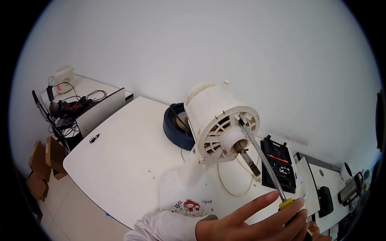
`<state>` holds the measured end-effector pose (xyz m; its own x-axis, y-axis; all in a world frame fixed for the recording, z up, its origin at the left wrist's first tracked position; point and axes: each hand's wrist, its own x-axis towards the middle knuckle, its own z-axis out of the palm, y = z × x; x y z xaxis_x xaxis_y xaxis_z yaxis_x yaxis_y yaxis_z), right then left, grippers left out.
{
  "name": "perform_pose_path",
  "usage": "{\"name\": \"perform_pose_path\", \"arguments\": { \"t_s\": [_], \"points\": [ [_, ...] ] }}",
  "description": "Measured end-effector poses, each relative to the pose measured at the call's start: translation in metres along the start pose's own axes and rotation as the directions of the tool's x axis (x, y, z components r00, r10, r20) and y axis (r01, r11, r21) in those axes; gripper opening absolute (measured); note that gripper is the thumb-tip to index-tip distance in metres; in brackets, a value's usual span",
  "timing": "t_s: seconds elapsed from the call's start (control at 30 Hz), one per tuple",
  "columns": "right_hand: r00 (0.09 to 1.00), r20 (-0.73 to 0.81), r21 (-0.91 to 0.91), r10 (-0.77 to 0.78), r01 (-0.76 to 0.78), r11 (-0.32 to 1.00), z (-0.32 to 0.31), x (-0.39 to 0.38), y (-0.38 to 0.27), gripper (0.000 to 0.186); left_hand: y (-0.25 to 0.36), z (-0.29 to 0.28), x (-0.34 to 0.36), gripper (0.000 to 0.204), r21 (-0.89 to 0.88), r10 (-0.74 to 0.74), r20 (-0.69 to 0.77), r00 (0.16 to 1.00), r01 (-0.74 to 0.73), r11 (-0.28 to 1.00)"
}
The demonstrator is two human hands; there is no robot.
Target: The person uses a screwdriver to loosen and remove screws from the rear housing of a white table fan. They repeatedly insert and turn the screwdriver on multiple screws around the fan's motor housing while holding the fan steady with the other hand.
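A screwdriver (263,158) with a long metal shaft and a yellow-and-black handle slants up from the lower right. Its tip reaches into the slotted front face of a white fan motor housing (207,102), near the rim. My left hand (257,223) lies across the handle, the upper finger held apart and the others curled over the yellow collar. Beyond it, at the handle's end, part of my right hand (317,232) shows with bent fingers; the rest is cut off or hidden. A worn metal shaft (249,160) sticks out of the housing's threaded white collar.
Behind the housing stands a round dark-blue object (177,136) on the white table (112,160). An open black tool case (277,162) lies to the right, near a pale cord (223,188). Cardboard boxes (44,160) stand on the floor at left; a side table holds cables (94,96).
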<state>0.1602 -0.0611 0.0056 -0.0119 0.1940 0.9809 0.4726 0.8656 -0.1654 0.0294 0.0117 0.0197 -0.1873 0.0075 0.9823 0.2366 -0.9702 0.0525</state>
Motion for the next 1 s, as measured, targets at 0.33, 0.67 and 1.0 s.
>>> {"name": "perform_pose_path", "arguments": {
  "t_s": [0.33, 0.67, 1.0],
  "points": [
    [0.924, -0.014, -0.016, -0.383, 0.382, 0.924, 0.016, 0.008, 0.015, 0.051, 0.002, -0.007, 0.006, 0.028, 0.323, -0.015, 0.27, 0.963, -0.076, 0.943],
    [0.856, -0.239, -0.296, -0.458, 0.385, 0.874, 0.033, 0.016, 0.011, 0.032, 0.0, -0.005, 0.001, 0.033, -0.043, 0.145, 0.247, 0.958, -0.138, 0.989],
    [0.835, -0.173, -0.09, -0.522, 0.515, 0.853, 0.026, 0.019, 0.027, 0.044, 0.01, -0.006, -0.005, 0.021, 0.027, 0.159, 0.058, 0.986, -0.161, 0.987]
  ]
}}
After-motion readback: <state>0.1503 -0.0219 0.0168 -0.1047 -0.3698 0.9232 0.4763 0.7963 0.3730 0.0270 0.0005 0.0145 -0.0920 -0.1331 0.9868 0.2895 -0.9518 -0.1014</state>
